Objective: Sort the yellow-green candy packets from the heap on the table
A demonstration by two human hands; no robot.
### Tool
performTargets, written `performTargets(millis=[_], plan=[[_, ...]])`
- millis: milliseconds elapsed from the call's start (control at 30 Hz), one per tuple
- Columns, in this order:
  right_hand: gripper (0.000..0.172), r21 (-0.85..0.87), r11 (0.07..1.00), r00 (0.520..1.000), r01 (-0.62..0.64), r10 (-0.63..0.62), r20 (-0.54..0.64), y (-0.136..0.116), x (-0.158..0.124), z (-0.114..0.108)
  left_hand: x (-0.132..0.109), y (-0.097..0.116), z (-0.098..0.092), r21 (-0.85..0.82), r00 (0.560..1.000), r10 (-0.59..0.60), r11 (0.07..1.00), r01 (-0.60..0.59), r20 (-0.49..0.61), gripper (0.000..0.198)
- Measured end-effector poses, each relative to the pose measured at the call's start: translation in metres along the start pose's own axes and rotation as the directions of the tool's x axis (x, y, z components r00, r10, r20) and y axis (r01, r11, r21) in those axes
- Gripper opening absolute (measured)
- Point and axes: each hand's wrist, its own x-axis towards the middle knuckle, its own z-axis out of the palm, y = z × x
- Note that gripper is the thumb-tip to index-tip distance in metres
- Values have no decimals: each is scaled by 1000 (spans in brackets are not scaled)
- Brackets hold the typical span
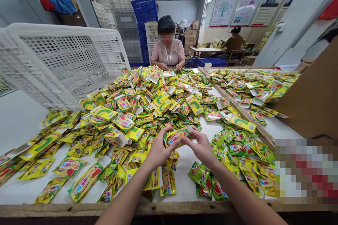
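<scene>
The left hand [160, 148] gripped one end of a yellow box [174, 136]; the right hand [201, 148] pinched the other. Green packets [237, 148] lay nearby.

A narrow tabletop lane [185, 160] opens left of the green sachets [237, 148], but heaped boxes [160, 101] stand ahead.
</scene>
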Motion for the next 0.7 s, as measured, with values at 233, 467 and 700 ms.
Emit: performTargets(millis=[233, 467, 700], plan=[[55, -22, 1000, 981, 12, -16, -195, 3, -2, -2, -1, -4, 8, -213, 998, -36, 977, 25, -45, 30], [41, -98, 910, 894, -402, 413, 175, -2, 24, -69, 0, -12, 5, -147, 998, -27, 988, 36, 61, 55], [56, -318, 934, 460, -162, -213, -862, -61, 97, -197, 10, -6, -14, -225, 929, -48, 974, -38, -366, 45]])
